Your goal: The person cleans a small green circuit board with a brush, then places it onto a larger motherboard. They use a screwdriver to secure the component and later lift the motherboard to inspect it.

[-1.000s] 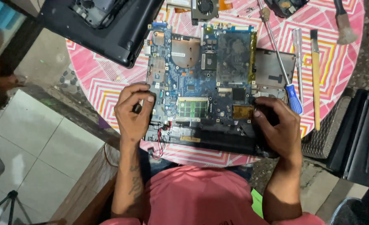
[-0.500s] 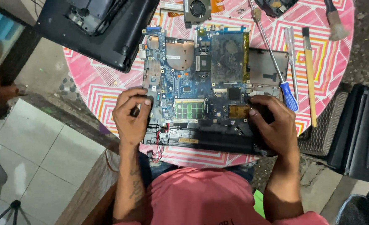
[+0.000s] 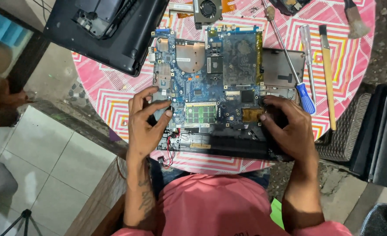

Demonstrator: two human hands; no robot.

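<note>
Motherboard (image 3: 211, 83) between hands, touching left hand (image 3: 145, 126), right hand (image 3: 287, 126)

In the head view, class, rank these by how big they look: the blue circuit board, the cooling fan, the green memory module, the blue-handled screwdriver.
1. blue circuit board
2. blue-handled screwdriver, long but thin
3. cooling fan, partly cut off by the frame edge, so unsure against the next
4. green memory module

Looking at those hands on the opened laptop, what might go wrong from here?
Three risks, as guesses. The laptop base overhangs the round table's near edge, so a push could tip it off. The left hand and right hand press bare fingers on the blue circuit board, which might bend or smudge it. The thin red wires at the left corner could snag.
</note>
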